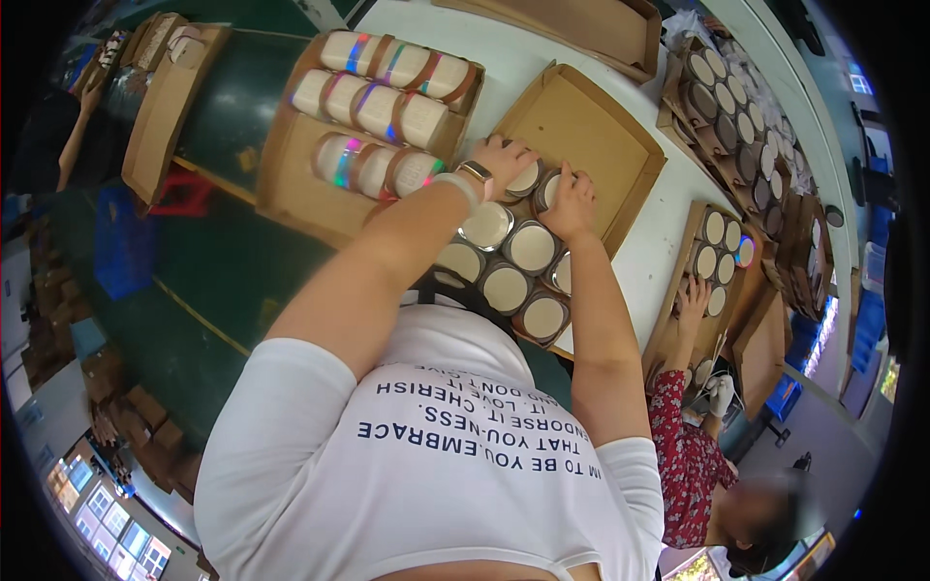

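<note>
Several round jars with cream-coloured filling and brown sides, which look like candle jars, stand in rows in the near part of an open cardboard box [599,121]. At the far end of these rows my left hand [499,163] is closed over a jar [524,180], with the fingertips at its far rim. My right hand [572,205] grips the neighbouring jar [546,193] from its right side, fingers curled over its edge. Closer to my body stand more jars, such as this cream-topped one [531,248]. My left forearm and wrist hide some of the rows.
At left, a cardboard tray [281,184] holds several jars [373,105] lying on their sides. A co-worker's hand [692,298] rests on another box of jars [699,218] at right. Stacked jars [727,107] stand on the white table [644,218] at far right.
</note>
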{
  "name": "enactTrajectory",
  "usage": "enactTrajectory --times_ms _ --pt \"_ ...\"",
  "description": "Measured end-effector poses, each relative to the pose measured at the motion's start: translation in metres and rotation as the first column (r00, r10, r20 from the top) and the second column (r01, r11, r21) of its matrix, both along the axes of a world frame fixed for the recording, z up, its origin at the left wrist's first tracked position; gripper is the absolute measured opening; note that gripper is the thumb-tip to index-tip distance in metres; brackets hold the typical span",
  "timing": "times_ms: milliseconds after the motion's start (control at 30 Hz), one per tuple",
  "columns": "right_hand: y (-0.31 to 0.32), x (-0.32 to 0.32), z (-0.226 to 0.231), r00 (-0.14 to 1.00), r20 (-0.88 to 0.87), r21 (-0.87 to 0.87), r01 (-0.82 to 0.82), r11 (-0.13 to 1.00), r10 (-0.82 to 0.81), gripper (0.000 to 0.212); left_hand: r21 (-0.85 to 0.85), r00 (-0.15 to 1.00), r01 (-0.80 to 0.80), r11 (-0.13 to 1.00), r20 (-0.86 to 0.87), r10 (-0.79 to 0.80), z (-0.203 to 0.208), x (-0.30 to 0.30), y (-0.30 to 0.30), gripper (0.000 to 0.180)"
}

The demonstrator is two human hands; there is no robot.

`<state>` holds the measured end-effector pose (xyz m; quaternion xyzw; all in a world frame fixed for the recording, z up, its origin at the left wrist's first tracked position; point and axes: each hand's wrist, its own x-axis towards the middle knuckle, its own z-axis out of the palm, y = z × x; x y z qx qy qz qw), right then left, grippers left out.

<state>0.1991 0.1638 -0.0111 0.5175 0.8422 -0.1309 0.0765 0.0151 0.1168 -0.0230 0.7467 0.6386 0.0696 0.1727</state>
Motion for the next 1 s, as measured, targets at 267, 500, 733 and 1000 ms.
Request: enactTrajectory --times_ms 267,500,733,1000 --pt "-0.011 -0.002 0.003 1.000 -0.003 0.047 0.003 0.999 -0.003 0.086 0.184 0.938 -0.201 0.962 0.319 0.135 0.011 -0.003 -0.052 0.085" --pt "-0.074 -0.043 0.028 0.931 -0.360 0.073 -0.032 0.997 0.056 0.054 0.223 0.521 -0.828 0.515 0.644 0.560 0.007 -0.119 -0.194 0.063" --pt "-0.120 -0.206 0.048 0.785 -0.497 0.033 -0.410 0.911 0.371 0.051 0.264 0.775 -0.631 0.729 0.247 0.581 -0.006 -0.192 -0.179 0.074" --pt "-0.087 -0.227 0.050 0.782 -0.249 -0.164 -0.616 0.771 0.572 0.018 -0.286 0.292 -0.779 0.559 0.622 0.726 -0.012 -0.246 -0.183 0.077"
